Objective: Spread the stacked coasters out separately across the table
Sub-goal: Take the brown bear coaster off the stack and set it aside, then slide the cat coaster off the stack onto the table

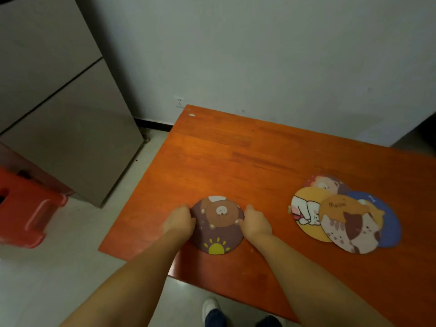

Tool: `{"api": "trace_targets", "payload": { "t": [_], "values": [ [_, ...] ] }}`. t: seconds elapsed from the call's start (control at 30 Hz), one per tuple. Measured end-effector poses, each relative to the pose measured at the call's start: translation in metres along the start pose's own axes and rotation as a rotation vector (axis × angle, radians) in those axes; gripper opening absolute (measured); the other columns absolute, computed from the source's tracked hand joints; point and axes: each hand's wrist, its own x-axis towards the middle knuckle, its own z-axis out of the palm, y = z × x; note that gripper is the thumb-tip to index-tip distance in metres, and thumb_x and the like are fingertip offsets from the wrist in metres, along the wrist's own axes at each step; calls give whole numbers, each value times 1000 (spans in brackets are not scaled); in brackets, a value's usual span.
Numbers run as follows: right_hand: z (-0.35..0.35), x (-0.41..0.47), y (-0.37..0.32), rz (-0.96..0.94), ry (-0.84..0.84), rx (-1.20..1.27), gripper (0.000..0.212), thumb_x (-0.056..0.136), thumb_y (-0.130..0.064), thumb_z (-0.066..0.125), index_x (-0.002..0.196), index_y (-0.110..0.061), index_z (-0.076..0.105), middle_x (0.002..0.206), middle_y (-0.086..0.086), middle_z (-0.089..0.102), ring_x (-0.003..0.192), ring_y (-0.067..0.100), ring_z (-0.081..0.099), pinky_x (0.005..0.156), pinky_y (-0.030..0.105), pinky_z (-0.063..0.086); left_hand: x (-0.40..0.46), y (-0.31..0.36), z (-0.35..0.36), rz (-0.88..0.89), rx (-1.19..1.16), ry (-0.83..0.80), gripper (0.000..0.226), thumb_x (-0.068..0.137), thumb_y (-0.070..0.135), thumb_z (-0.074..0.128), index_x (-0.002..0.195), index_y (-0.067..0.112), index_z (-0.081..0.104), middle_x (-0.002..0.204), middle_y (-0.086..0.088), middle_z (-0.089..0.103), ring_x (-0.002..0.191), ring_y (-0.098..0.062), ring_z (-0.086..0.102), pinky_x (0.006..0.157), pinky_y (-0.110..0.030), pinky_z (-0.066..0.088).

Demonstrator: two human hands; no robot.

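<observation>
A round purple coaster with a brown bear and a yellow sun (218,228) lies near the left front part of the orange table (247,159). My left hand (180,220) grips its left rim and my right hand (256,223) grips its right rim. A pale edge of another coaster (217,198) peeks out from under its far side. To the right lies an overlapping pile: a cat coaster (349,227) on top, a yellow one (305,213), a blue one (389,220) and a pink bear one (326,182) at the back.
A red plastic stool (26,206) stands on the white floor at the left, beside a beige cabinet (66,119). The wall with a socket (179,101) runs behind the table. My shoes (212,308) show below the table's front edge.
</observation>
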Motion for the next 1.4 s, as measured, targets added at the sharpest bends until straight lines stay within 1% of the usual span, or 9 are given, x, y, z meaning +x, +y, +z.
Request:
{"api": "trace_targets", "payload": {
  "t": [0.43, 0.73, 0.83, 0.93, 1.0, 1.07, 1.2, 1.33, 1.4],
  "values": [
    [-105, -9, 127, 213, 223, 121, 39, 100, -26, 45, 132, -3, 45, 124, 21, 62, 111, 39, 59, 85, 41, 50, 2, 149, 18, 321, -72, -80, 30, 88, 23, 56, 113, 4, 58, 120, -22, 63, 115, -36, 58, 95, -40, 46],
    [-159, -2, 275, 382, 224, 192, 57, 102, -20, 46, 151, -4, 22, 148, 21, 43, 123, 40, 53, 95, 46, 49, -42, 292, 102, 266, -92, -204, 22, 96, 22, 45, 112, 11, 53, 95, -15, 63, 76, -29, 58, 66, -41, 52],
    [-167, 15, 289, 403, 187, 274, 59, 102, -18, 43, 152, -4, 16, 139, 23, 50, 98, 37, 61, 75, 43, 49, -48, 318, 119, 154, -141, -180, 26, 96, 20, 43, 113, 5, 56, 100, -21, 66, 75, -31, 60, 68, -43, 54],
    [-169, 28, 294, 388, 119, 332, 63, 100, -12, 46, 154, -5, 13, 88, 15, 60, 53, 21, 43, 46, 33, 32, -52, 331, 127, 55, -246, -158, 28, 93, 15, 47, 105, -5, 62, 107, -28, 69, 95, -40, 66, 73, -43, 52],
    [-167, 32, 298, 364, 104, 323, 27, 100, -11, 47, 126, -4, 52, 63, 7, 41, 48, 19, 33, 49, 30, 30, -55, 331, 128, 16, -283, -146, 20, 91, 14, 52, 79, 4, 63, 84, -19, 69, 80, -33, 65, 71, -39, 50],
    [-168, 31, 301, 321, 107, 307, 25, 100, -11, 48, 76, -9, 56, 57, 6, 34, 48, 19, 30, 55, 34, 33, -59, 329, 128, -15, -329, -130, 38, 89, 12, 55, 52, 13, 52, 56, -5, 53, 54, -18, 48, 55, -32, 42],
    [-175, 12, 302, 179, 126, 356, 33, 102, -13, 43, 133, -17, 53, 95, 15, 63, 81, 38, 60, 68, 46, 47, -77, 329, 124, -5, -477, -157, 42, 89, 8, 55, 49, 12, 41, 53, -9, 41, 50, -20, 36, 58, -32, 36],
    [-175, -18, 331, 174, 292, 457, 18, 100, -17, 45, 82, -18, 42, 76, 6, 47, 61, 20, 38, 61, 35, 32, -105, 347, 127, 50, -651, -238, 40, 91, 2, 53, 57, 13, 34, 58, -11, 34, 51, -24, 31, 59, -37, 38],
    [-176, -40, 357, 210, 351, 486, 17, 99, -18, 47, 84, -15, 40, 70, 0, 41, 64, 20, 38, 58, 31, 31, -124, 360, 138, 101, -664, -321, 40, 93, 1, 51, 59, 14, 35, 58, -11, 34, 51, -23, 32, 52, -35, 36]
  ]
}}
